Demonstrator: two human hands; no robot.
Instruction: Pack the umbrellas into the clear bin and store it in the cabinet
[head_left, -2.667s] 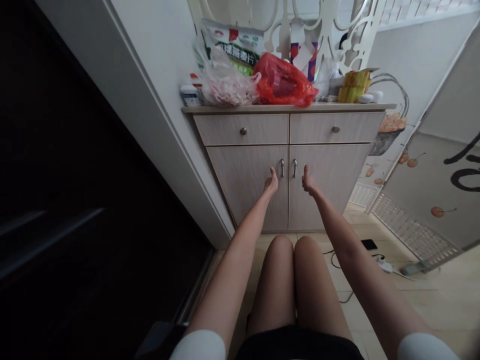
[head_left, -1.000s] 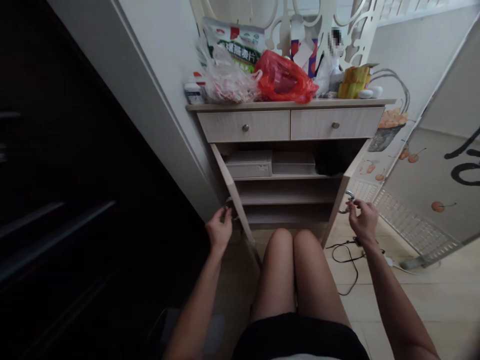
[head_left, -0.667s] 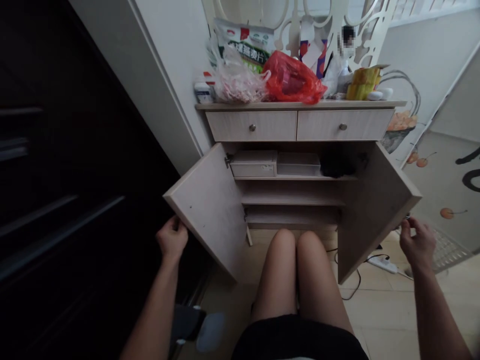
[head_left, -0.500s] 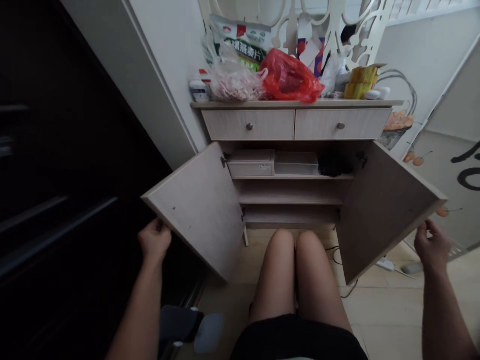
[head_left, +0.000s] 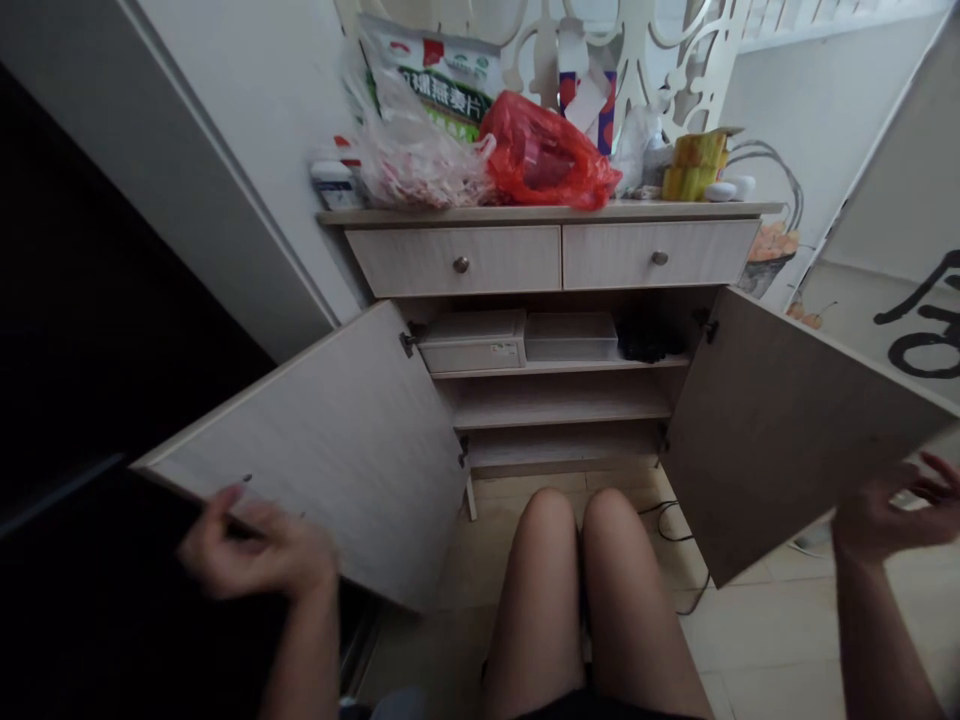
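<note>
I crouch in front of a pale wood cabinet (head_left: 555, 402) whose two lower doors stand wide open. My left hand (head_left: 255, 548) is smeared by motion at the lower outer edge of the left door (head_left: 337, 440), with one finger against that edge. My right hand (head_left: 892, 512) hovers just past the outer edge of the right door (head_left: 780, 420), fingers apart and holding nothing. The top shelf inside carries a white box (head_left: 472, 346), a flat grey box (head_left: 571, 338) and a dark bundle (head_left: 645, 344). The two lower shelves look bare.
Two shut drawers (head_left: 457, 262) sit above the doors. The cabinet top holds a red plastic bag (head_left: 544, 160), a clear bag (head_left: 424, 165), a green-printed food pack (head_left: 442, 85) and yellow items (head_left: 694, 165). A dark doorway (head_left: 90, 350) lies left, a cable (head_left: 667, 510) on the floor right.
Both doors went from shut to wide open as my hands pulled them outward. My right hand has come off its door, and the view has shifted down and closer.
</note>
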